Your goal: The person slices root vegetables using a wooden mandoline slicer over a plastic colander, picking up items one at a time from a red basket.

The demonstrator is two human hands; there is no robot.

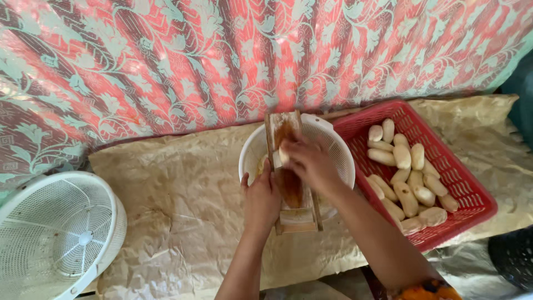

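At far left, on the crumpled brown paper [183, 222] spread over the floor, an empty white perforated basket [55, 233] lies tilted on its side, well apart from the work; further right, the left hand [261, 200] is closed around the left edge of a wooden grater board [291, 183], which rests slanted across a round white colander [333, 150], its lower end on the paper. Just right of that, the right hand [311, 161] is clamped on a pale peeled root piece [283, 154], pressing it against the board's stained middle strip. That piece looks firm but wet and likely slippery, so a grip from above with fingertips kept high, clear of the blade, seems wise; the board looks stiff and light, best steadied at its rim. Both forearms reach in from below, the right one angled across, wrist bent down. At right, touching the colander, a red plastic crate [472, 189] holds more peeled roots [408, 178]
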